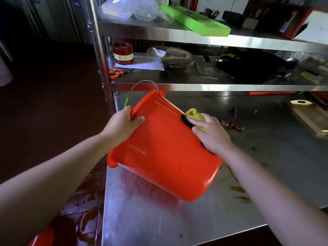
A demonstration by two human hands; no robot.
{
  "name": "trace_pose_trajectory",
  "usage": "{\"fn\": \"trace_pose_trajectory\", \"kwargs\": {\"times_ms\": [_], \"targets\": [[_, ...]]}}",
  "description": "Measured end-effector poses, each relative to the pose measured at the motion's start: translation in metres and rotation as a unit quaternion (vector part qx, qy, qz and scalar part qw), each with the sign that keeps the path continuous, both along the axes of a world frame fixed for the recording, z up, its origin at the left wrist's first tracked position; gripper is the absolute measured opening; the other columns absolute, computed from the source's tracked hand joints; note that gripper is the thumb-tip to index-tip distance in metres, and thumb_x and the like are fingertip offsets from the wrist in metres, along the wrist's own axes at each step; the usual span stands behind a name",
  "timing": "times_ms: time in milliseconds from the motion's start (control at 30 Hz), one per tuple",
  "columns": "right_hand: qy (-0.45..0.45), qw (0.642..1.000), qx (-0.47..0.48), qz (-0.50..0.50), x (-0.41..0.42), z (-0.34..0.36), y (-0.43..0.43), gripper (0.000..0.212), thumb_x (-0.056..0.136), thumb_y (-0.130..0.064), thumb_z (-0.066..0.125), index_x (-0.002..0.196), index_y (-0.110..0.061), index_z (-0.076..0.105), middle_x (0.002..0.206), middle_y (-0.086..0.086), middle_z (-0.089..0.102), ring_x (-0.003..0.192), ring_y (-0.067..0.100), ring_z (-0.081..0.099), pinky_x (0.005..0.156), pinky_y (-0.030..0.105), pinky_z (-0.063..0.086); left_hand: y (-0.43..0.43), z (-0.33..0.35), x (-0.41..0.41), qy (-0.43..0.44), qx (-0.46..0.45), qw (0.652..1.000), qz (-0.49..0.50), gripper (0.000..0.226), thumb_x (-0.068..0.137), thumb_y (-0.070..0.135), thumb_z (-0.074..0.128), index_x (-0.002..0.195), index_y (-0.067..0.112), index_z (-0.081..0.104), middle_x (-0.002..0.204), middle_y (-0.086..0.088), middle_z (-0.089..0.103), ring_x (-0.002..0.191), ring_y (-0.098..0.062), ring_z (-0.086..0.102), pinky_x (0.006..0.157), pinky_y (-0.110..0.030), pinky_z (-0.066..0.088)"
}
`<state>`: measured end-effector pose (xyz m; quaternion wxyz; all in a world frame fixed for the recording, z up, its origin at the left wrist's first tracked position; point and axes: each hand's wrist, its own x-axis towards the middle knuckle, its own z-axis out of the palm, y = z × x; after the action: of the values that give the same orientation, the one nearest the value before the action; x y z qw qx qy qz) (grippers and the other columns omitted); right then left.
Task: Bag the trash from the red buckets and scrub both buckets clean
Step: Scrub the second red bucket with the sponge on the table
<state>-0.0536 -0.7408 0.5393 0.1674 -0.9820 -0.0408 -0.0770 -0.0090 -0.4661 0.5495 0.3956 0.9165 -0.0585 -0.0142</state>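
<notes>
While the bucket (pixel 165 148) is lying tilted on its side at the left end of the table (pixel 177 219), its mouth is facing left and away, its rim is hanging past the table edge, and its base is pointing down to the right. Its wire handle (pixel 142 84) is arching up from the far rim, with a green grip on the left end. The left hand (pixel 124 125) is gripping the upper rim, thumb lying on the outer wall, fingers hooked over the lip and hidden inside. The right hand (pixel 211 134) is holding a yellow pad (pixel 194 114) and pressing it against the upper outer wall. A dark strip is showing under pad and fingers; what it is, cannot tell. Reddish scraps (pixel 232 126) are lying on the steel just right of that hand, and brown smears are spreading along the surface nearer the viewer. A red reflection is glowing on the steel below the bucket. One edge of a second bucket (pixel 42 237) is showing at the bottom left, down on the floor (pixel 85 201), which is looking wet and stained beside the table. The shelf (pixel 177 87) above is carrying scissors (pixel 116 72) with orange grips, a red tin (pixel 122 53) and a black bag (pixel 252 66). Higher up, a green box (pixel 197 20) is lying flat. A board (pixel 308 116) is sitting at the table's far right.
</notes>
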Motion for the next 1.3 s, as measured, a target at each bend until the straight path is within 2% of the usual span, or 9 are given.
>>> {"fn": "trace_pose_trajectory", "kwargs": {"times_ms": [67, 167, 400, 500, 633, 767, 900, 1100, 1300], "targets": [[0.05, 0.995, 0.058, -0.06, 0.006, -0.003, -0.024, 0.035, 0.098, -0.037, 0.042, 0.13, -0.051, 0.046, 0.15, -0.005, 0.035, 0.137, 0.021, 0.03, 0.107, 0.033, 0.029, -0.005, 0.003, 0.003, -0.004, 0.014, 1.0, 0.001, 0.03, 0.089, 0.042, 0.056, 0.099, 0.013, 0.053, 0.088, -0.004, 0.064, 0.077, -0.022, 0.064, 0.074, -0.044, 0.055], [0.003, 0.998, -0.006, -0.065, -0.015, -0.007, -0.012, 0.036, 0.098, -0.036, 0.042, 0.131, -0.048, 0.047, 0.147, 0.0, 0.04, 0.135, 0.023, 0.03, 0.108, 0.04, 0.03, -0.011, 0.005, 0.006, -0.02, 0.047, 0.999, 0.007, 0.032, 0.089, 0.044, 0.054, 0.096, 0.012, 0.051, 0.086, -0.005, 0.063, 0.075, -0.024, 0.062, 0.072, -0.045, 0.055], [-0.144, 0.933, -0.23, 0.235, -0.097, -0.048, 0.034, 0.04, 0.08, -0.025, 0.06, 0.115, -0.044, 0.063, 0.141, -0.003, 0.048, 0.131, 0.029, 0.04, 0.095, 0.045, 0.034, -0.01, 0.007, 0.003, -0.024, 0.047, 0.999, 0.0, 0.036, 0.088, 0.044, 0.057, 0.093, 0.009, 0.051, 0.083, -0.006, 0.061, 0.076, -0.026, 0.061, 0.072, -0.044, 0.052], [-0.132, 0.942, -0.196, 0.24, -0.086, -0.042, 0.014, 0.035, 0.083, -0.03, 0.058, 0.114, -0.045, 0.064, 0.141, -0.005, 0.048, 0.13, 0.027, 0.042, 0.095, 0.043, 0.036, -0.01, 0.007, 0.001, -0.02, 0.042, 0.999, 0.0, 0.034, 0.088, 0.044, 0.058, 0.093, 0.011, 0.052, 0.082, -0.004, 0.061, 0.076, -0.024, 0.061, 0.073, -0.043, 0.053], [-0.08, 0.997, -0.017, -0.004, -0.052, -0.015, -0.019, 0.032, 0.091, -0.037, 0.05, 0.121, -0.047, 0.056, 0.142, -0.001, 0.046, 0.131, 0.022, 0.035, 0.108, 0.037, 0.031, -0.013, 0.008, 0.001, -0.014, 0.03, 0.999, -0.002, 0.033, 0.089, 0.043, 0.056, 0.098, 0.012, 0.052, 0.085, -0.004, 0.063, 0.075, -0.023, 0.063, 0.074, -0.045, 0.054], [-0.056, 0.984, 0.134, -0.106, -0.046, -0.017, -0.031, 0.032, 0.094, -0.031, 0.053, 0.121, -0.047, 0.057, 0.147, -0.004, 0.04, 0.137, 0.012, 0.024, 0.108, 0.029, 0.022, -0.016, 0.007, 0.003, -0.024, 0.025, 0.999, 0.004, 0.035, 0.088, 0.045, 0.055, 0.1, 0.013, 0.054, 0.087, -0.006, 0.065, 0.076, -0.025, 0.064, 0.074, -0.048, 0.055], [-0.156, 0.986, 0.009, -0.064, -0.088, -0.05, -0.011, 0.033, 0.089, -0.035, 0.05, 0.119, -0.04, 0.062, 0.14, 0.001, 0.049, 0.133, 0.026, 0.034, 0.101, 0.046, 0.034, -0.017, 0.004, 0.004, -0.032, 0.032, 0.999, 0.014, 0.036, 0.087, 0.048, 0.054, 0.1, 0.014, 0.055, 0.086, -0.005, 0.065, 0.076, -0.024, 0.063, 0.076, -0.047, 0.054], [-0.238, 0.951, -0.133, 0.145, -0.121, -0.092, -0.019, 0.031, 0.094, -0.037, 0.047, 0.121, -0.041, 0.062, 0.139, -0.001, 0.046, 0.131, 0.028, 0.039, 0.099, 0.046, 0.034, -0.02, 0.012, 0.006, 0.001, 0.003, 1.0, -0.003, 0.037, 0.086, 0.046, 0.057, 0.108, 0.016, 0.055, 0.094, -0.004, 0.065, 0.082, -0.024, 0.064, 0.081, -0.045, 0.054], [-0.037, 0.983, 0.164, -0.075, -0.06, -0.021, -0.035, 0.032, 0.098, -0.026, 0.046, 0.126, -0.029, 0.06, 0.143, -0.001, 0.043, 0.134, 0.017, 0.034, 0.101, 0.019, 0.023, -0.013, 0.021, 0.007, 0.007, 0.066, 0.998, 0.004, 0.035, 0.086, 0.045, 0.059, 0.1, 0.013, 0.056, 0.09, -0.006, 0.062, 0.076, -0.022, 0.06, 0.075, -0.039, 0.052]]}}
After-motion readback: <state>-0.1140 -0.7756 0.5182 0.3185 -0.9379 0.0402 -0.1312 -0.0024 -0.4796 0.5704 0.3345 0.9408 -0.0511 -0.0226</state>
